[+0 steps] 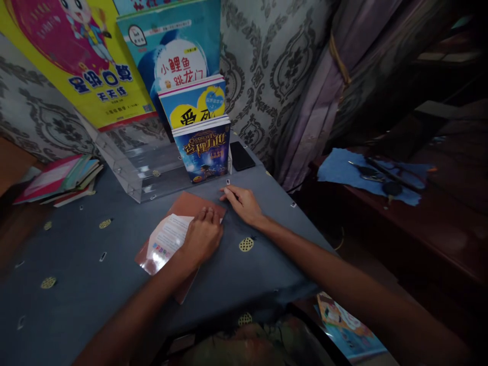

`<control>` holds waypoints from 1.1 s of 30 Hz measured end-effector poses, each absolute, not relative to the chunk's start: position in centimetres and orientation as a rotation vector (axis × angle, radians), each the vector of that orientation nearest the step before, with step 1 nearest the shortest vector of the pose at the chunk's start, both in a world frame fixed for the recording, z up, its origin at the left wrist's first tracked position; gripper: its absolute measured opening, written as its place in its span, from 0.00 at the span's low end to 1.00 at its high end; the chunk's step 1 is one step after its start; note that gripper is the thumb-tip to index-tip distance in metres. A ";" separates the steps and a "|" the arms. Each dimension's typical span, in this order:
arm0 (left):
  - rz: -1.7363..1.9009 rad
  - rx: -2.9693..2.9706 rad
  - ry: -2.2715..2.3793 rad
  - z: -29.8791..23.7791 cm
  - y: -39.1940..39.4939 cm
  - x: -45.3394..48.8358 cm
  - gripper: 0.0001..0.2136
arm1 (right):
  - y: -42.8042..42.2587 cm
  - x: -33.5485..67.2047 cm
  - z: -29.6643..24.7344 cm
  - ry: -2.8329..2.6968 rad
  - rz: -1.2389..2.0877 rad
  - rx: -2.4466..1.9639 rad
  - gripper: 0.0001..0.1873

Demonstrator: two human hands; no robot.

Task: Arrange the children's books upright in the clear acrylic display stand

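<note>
A brown book (198, 202) with a pale, glossy text panel lies tilted on the grey tablecloth. My left hand (204, 234) is on its right part, fingers bent and pressed down on the cover; the fingertips are partly hidden. Just beyond the book's upper right corner, my right hand (242, 203) rests at the table, fingers loosely bent with nothing visible in them. Behind both hands stands a clear plastic book rack (133, 188). In its front row is a dark blue book (204, 152), with a blue and yellow book (192, 104) behind it.
Taller in the rack are a teal book (145, 61) and a yellow workbook (114, 109). A black phone (242, 156) lies right of it. Several stacked books (61, 178) are at left. A blue cloth (335, 168) with tools covers part of a dark red bench (381, 229).
</note>
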State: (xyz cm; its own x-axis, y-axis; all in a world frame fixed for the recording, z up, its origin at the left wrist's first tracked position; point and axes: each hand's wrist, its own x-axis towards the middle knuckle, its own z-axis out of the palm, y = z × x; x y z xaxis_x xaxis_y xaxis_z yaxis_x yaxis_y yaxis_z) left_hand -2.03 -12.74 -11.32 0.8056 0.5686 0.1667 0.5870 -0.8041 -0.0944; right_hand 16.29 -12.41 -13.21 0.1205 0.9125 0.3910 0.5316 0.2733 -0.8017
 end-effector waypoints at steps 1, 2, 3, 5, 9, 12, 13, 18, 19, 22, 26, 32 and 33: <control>-0.225 -2.883 -0.841 -11.4 -13.0 -2.1 0.15 | -12.4 16.3 -13.3 -1.540 0.476 -1.388 0.22; -0.252 -2.916 -0.763 -11.4 -13.3 -2.1 0.16 | -12.3 16.3 -13.3 -1.540 0.474 -1.390 0.22; -0.271 -2.943 -0.693 -11.5 -13.4 -2.2 0.16 | -12.3 16.3 -13.4 -1.542 0.473 -1.393 0.22; -0.277 -2.983 -0.585 -11.4 -13.5 -2.4 0.17 | -12.4 16.3 -13.4 -1.545 0.465 -1.397 0.20; -0.237 -3.029 -0.491 -11.4 -12.4 -2.8 0.17 | -12.6 16.5 -13.2 -1.544 0.443 -1.410 0.18; -0.276 -3.001 -0.537 -11.8 -11.4 -2.8 0.18 | -12.7 16.7 -13.1 -1.555 0.439 -1.430 0.18; -0.292 -2.983 -0.560 -12.1 -11.2 -2.8 0.18 | -12.7 16.7 -13.0 -1.560 0.437 -1.436 0.18; -0.382 -2.961 -0.633 -12.9 -11.0 -2.2 0.17 | -12.6 16.7 -13.0 -1.587 0.453 -1.449 0.19; -0.401 -2.962 -0.646 -12.9 -11.0 -2.2 0.17 | -12.6 16.7 -13.0 -1.590 0.462 -1.450 0.19; -0.416 -2.942 -0.705 -12.4 -11.4 -2.0 0.14 | -12.5 16.7 -13.1 -1.590 0.476 -1.452 0.20; -0.345 -2.901 -0.783 -11.8 -11.7 -1.7 0.10 | -12.5 16.8 -13.0 -1.592 0.490 -1.442 0.22; -0.359 -2.880 -0.736 -11.6 -11.7 -1.5 0.11 | -12.7 17.2 -12.7 -1.585 0.515 -1.420 0.26; -0.361 -2.882 -0.738 -11.6 -11.7 -1.5 0.12 | -12.7 17.3 -12.6 -1.581 0.516 -1.415 0.27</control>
